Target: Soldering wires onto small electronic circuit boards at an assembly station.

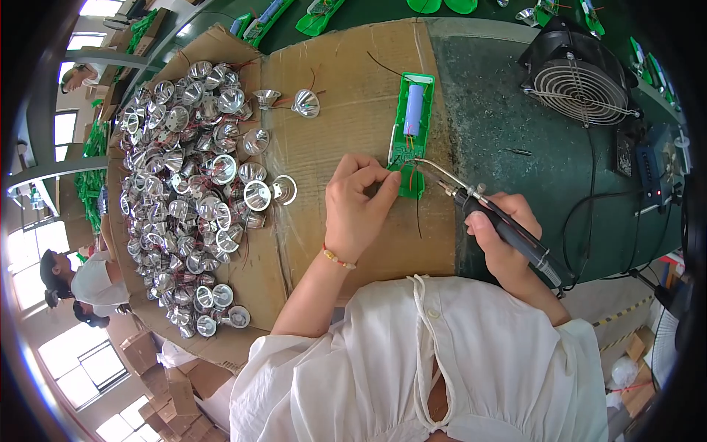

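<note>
An open green plastic housing (422, 79) lies on the cardboard, with a purple cylindrical battery (414, 110) in its upper part and a green circuit board (405, 153) below. My left hand (357, 199) is closed at the board's left side, thumb and forefinger pinched together; what is between them is too small to make out. Black-handled, the soldering iron (508, 227) is gripped in my right hand (508, 239). Its thin bent metal end reaches over the board, close to my left fingertips. Thin red and dark wires (418, 214) run from the board.
Many shiny reflector cups with wires (195, 184) fill a cardboard tray at left; a few loose ones (306, 104) lie beside it. A black fan (582, 81) and a blue powered box (658, 173) stand at right. More green housings (317, 18) lie beyond. People sit at far left.
</note>
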The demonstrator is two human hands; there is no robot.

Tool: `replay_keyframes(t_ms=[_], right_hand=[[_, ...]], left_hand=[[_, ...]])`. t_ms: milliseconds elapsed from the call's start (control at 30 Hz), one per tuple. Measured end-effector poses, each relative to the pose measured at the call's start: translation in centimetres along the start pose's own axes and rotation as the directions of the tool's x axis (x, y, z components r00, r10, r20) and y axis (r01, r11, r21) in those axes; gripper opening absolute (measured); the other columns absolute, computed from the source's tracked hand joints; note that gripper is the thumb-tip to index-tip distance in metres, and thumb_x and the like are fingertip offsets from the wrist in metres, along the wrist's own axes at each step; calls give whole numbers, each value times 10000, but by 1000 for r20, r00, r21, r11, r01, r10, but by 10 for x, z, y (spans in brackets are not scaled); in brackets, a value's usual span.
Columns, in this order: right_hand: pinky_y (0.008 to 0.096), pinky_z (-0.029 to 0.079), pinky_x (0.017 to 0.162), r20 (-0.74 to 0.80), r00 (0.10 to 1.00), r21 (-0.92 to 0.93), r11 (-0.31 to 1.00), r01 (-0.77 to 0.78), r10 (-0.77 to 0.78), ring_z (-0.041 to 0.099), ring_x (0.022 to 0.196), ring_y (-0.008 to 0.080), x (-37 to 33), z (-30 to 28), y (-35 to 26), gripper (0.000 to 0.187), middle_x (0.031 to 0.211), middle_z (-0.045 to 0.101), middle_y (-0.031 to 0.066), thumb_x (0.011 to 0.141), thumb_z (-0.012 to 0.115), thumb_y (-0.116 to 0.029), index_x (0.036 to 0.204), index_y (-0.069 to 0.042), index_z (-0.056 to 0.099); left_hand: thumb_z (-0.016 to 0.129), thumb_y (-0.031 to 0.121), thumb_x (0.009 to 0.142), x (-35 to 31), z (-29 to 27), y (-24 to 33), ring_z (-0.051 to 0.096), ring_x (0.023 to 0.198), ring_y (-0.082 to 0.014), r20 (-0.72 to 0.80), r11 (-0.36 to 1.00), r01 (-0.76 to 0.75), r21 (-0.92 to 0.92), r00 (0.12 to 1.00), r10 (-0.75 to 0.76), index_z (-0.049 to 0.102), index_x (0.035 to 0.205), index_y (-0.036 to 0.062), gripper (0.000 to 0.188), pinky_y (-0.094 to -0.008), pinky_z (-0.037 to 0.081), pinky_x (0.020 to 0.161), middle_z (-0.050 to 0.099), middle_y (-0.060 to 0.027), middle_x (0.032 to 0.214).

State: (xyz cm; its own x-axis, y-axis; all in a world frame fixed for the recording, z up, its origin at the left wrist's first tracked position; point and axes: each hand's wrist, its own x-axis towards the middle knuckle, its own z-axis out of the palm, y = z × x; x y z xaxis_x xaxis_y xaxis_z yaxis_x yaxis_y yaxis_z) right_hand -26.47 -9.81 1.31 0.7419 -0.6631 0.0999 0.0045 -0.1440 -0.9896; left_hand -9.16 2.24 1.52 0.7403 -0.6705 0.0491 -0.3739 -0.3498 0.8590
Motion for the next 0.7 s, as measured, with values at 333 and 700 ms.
replay_keyframes(t_ms=[333,700], right_hand=[[238,473,532,-79,996,-1,999,33,-33,557,564,119,-2,9,1,162,707,590,118,810,580,-56,900,31,477],[232,481,521,-217,976,36,999,31,-23,560,548,124,-8,-2,0,153,701,587,119,824,554,-60,917,31,473]], left_hand=[[661,85,726,3,-1,-2,488,561,-133,0,999,-42,-4,999,42,652,735,10,76,-249,396,505,530,-62,765],[662,93,728,4,-1,0,502,566,-136,9,1000,-8,2,1000,8,647,719,8,87,-256,405,516,534,-68,757]])
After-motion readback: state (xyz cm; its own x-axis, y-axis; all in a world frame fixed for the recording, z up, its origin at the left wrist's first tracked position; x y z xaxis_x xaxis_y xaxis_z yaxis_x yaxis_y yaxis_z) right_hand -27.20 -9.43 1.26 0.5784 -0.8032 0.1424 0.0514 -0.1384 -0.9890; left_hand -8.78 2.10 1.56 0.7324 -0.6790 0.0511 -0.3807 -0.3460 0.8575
